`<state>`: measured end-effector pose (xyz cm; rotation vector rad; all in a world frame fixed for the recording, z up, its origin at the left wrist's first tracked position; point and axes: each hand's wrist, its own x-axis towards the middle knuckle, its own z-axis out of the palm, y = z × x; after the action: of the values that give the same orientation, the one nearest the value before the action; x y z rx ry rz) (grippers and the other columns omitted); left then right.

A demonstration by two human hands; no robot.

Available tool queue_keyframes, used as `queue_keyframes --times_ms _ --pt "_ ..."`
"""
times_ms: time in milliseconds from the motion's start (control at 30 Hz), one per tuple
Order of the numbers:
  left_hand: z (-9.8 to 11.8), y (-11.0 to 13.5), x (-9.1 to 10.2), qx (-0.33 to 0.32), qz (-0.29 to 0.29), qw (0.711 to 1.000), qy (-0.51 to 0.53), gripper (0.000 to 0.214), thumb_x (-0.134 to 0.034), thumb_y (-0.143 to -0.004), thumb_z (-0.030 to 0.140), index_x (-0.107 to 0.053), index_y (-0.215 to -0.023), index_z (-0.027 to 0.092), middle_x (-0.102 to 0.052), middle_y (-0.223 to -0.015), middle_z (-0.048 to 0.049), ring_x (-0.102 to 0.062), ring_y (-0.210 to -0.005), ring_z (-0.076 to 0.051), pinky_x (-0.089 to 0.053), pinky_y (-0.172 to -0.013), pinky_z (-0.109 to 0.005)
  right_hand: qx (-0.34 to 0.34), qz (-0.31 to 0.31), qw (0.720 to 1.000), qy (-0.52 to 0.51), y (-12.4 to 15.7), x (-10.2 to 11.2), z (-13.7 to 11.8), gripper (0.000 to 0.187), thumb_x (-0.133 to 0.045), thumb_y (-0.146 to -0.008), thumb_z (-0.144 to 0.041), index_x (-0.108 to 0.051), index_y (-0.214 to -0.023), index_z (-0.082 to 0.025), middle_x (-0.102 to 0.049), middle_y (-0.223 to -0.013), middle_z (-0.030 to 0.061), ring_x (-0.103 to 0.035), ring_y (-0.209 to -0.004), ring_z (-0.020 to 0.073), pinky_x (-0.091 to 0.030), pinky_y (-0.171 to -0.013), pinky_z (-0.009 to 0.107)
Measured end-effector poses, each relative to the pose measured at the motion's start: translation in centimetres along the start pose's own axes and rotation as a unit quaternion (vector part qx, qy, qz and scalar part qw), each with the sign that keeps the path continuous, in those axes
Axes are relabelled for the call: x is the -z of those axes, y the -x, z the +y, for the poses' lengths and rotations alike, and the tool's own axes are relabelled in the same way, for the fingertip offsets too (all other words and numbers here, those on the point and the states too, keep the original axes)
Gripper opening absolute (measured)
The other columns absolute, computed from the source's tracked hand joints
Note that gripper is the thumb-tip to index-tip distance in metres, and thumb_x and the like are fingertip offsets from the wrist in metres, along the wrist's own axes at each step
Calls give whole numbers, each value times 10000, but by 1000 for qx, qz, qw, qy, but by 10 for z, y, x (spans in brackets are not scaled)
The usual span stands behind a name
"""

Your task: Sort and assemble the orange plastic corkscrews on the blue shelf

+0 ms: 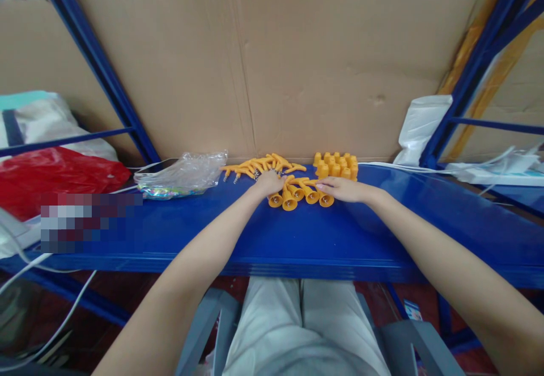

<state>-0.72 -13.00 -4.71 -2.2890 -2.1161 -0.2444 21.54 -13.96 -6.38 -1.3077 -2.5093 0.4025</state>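
Observation:
A row of orange funnel-shaped pieces [289, 200] with narrow stems lies on the blue shelf, their wide hollow ends facing me. Something small and metallic shows inside them. At the row's left end, my left hand [270, 182] touches the stems, its fingers stretched toward the right and partly hidden. My right hand [342, 189] lies at the other end, with extended fingers touching the rightmost piece. Just behind the left hand is a pile of orange handle-like pieces [255, 165] with metal screw ends. Several short orange blocks [335, 165] stand grouped behind the right hand.
A clear plastic bag [187, 175] with colourful contents sits left on the blue shelf [331, 246]. Cardboard [297, 70] backs the shelf. Red plastic [59, 175] lies far left. A white packet [423, 127] leans near the right blue post [463, 76], beside white cables.

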Motion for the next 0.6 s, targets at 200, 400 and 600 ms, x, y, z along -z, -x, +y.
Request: queue_keyframes --times_ms 200,400,600 --pt "17 -1 -10 -25 49 998 -17 491 -329 -980 363 -645 -1212 67 -636 -1255 -173 -556 -1227 -276 -422 -1029 -325 -59 2 997 51 1 6 -1 427 -440 -934 -311 -621 -1287 -151 -580 -1358 98 -562 -1221 269 -428 -1043 389" --pt "36 -13 -16 -30 45 998 36 452 -379 -962 302 -638 -1213 29 -632 -1243 -201 -591 -1173 -259 -445 -1011 -307 -49 24 995 83 -3 7 11 369 -431 -902 -204 -693 -1150 -130 -679 -1206 113 -625 -1120 269 -457 -992 388" --pt "44 -33 -18 -37 20 999 5 432 -480 -915 440 -702 -1154 157 -670 -1218 -131 -586 -1173 -294 -486 -979 -368 -17 58 991 115 -13 0 33 368 -403 -894 -184 -734 -1042 -119 -721 -1077 140 -664 -1004 264 -482 -921 376"
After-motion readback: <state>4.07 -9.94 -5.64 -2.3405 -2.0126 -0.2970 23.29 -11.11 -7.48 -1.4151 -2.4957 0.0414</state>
